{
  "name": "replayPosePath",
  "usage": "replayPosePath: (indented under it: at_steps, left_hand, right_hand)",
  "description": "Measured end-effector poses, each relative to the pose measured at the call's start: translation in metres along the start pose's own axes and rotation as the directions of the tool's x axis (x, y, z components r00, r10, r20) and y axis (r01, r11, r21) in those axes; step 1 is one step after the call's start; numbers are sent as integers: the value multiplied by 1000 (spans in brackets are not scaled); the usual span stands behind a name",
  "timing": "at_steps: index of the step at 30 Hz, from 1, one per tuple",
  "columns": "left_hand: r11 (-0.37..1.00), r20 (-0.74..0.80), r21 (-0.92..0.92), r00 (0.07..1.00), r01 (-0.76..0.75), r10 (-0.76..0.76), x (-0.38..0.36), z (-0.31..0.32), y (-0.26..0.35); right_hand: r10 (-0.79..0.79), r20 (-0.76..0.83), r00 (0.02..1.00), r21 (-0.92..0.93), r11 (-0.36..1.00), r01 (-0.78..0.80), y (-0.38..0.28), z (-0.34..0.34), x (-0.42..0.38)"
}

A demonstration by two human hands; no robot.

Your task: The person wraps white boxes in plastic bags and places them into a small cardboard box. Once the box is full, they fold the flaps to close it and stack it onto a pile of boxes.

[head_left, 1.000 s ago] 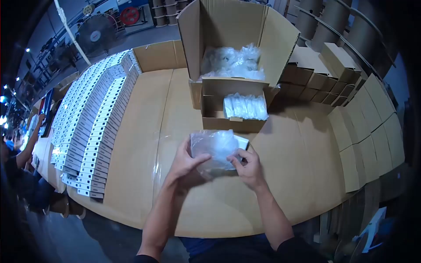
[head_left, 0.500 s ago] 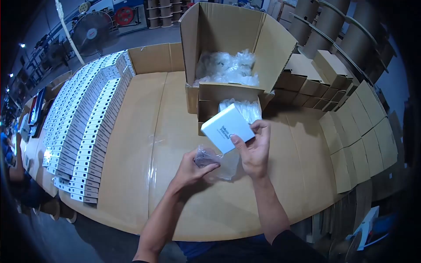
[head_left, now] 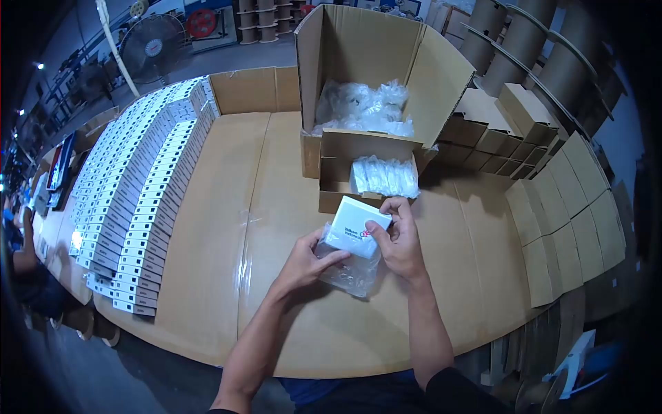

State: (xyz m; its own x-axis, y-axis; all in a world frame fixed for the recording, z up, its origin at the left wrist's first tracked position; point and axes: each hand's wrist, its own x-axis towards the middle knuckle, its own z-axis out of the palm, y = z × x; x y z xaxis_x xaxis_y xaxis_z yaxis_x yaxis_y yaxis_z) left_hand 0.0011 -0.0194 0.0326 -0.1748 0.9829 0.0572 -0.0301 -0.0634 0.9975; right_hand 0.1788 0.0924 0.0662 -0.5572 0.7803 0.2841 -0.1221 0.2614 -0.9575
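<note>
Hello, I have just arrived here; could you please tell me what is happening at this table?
A person is handling a small white box with two bare hands. The right hand grips it by its upper right edge, while the left hand holds a clear plastic bag around its lower part. Just beyond, wrapped items stand in a row inside a small open carton. Rows of white boxes are stacked on the left.

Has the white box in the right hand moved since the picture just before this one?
Yes. The white box has moved toward the person, judged against the small open carton: it hid much of that front, and now hides less.
</note>
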Motion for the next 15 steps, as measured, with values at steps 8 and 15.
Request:
replayPosePath:
  at_steps: [8, 15]
  left_hand:
    - [965, -98, -216, 981, 146, -170, 7, -7, -16]
    - [991, -137, -132, 991, -10, -8, 9, -7, -34]
  right_hand:
    - [195, 14, 981, 181, 964, -194, 17, -13, -15]
    - [211, -117, 970, 218, 959, -182, 30, 8, -32]
